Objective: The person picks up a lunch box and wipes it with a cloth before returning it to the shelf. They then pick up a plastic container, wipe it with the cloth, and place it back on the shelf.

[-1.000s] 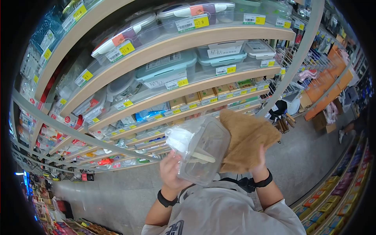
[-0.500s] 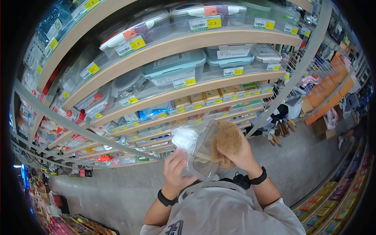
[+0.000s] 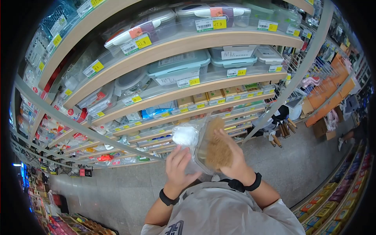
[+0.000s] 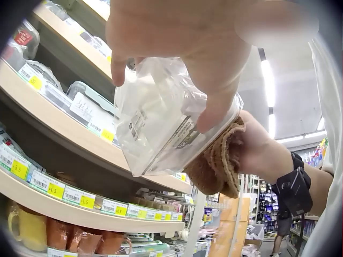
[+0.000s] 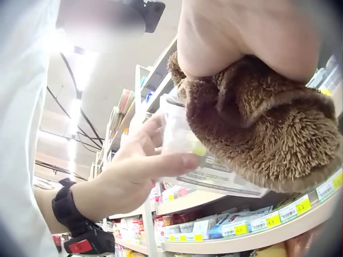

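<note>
A clear plastic container (image 3: 194, 166) in a crinkled clear wrap is held up before the shelves, tilted. The left hand (image 3: 179, 167) grips it, thumb on one side and fingers on the other; the left wrist view shows the printed label on the container (image 4: 155, 123). A brown fluffy cloth (image 3: 217, 150) lies bunched against the container's face on the right side. The right hand (image 3: 235, 162) holds this cloth (image 5: 268, 128) against the container; its fingertips are hidden in the right wrist view.
Curved shelves (image 3: 176, 45) with lidded boxes and price tags stand in front. A grey metal post (image 3: 297, 74) rises at the right. Grey floor (image 3: 105, 192) shows below, and another shelf (image 3: 337, 196) stands at the lower right.
The cloth, first spread out at the right, has been bunched and brought against the container. The right hand has moved left with it; the left hand keeps its hold.
</note>
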`<state>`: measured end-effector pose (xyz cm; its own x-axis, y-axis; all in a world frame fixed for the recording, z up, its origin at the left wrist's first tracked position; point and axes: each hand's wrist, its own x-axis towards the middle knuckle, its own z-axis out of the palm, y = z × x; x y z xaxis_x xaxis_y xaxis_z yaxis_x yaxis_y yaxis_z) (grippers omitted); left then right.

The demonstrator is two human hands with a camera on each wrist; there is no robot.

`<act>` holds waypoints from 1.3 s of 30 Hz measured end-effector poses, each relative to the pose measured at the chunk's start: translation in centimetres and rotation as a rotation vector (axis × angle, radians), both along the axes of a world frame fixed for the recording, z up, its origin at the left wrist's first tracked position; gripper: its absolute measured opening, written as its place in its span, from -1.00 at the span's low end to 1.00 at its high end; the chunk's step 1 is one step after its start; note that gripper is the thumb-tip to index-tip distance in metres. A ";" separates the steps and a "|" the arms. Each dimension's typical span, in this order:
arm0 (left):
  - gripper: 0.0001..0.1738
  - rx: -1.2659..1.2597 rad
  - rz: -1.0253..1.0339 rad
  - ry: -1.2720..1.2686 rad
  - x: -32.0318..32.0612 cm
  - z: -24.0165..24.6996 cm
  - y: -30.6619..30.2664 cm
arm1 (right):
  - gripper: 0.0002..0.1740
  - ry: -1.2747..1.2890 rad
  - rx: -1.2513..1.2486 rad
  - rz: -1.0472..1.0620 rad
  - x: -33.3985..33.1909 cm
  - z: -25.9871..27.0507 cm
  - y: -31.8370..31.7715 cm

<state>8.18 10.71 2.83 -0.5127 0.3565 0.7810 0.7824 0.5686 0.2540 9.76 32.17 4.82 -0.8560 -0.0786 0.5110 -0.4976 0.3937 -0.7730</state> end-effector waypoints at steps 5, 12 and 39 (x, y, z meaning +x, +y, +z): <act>-0.07 0.058 0.003 -0.041 -0.1 -0.2 0.0 | -0.24 0.086 0.184 0.238 1.5 2.5 0.4; 0.01 0.168 -0.026 -0.158 -0.1 -0.4 -1.2 | -0.36 0.109 0.090 0.345 2.1 1.8 2.6; 0.07 0.231 0.000 -0.265 0.3 -2.5 -1.2 | -0.33 0.125 0.169 0.420 1.7 -0.8 1.5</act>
<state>8.44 9.52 0.32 -0.7085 0.1859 0.6808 0.6720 0.4723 0.5704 11.50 33.71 3.99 -0.6653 -0.4959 0.5581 -0.7256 0.2534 -0.6397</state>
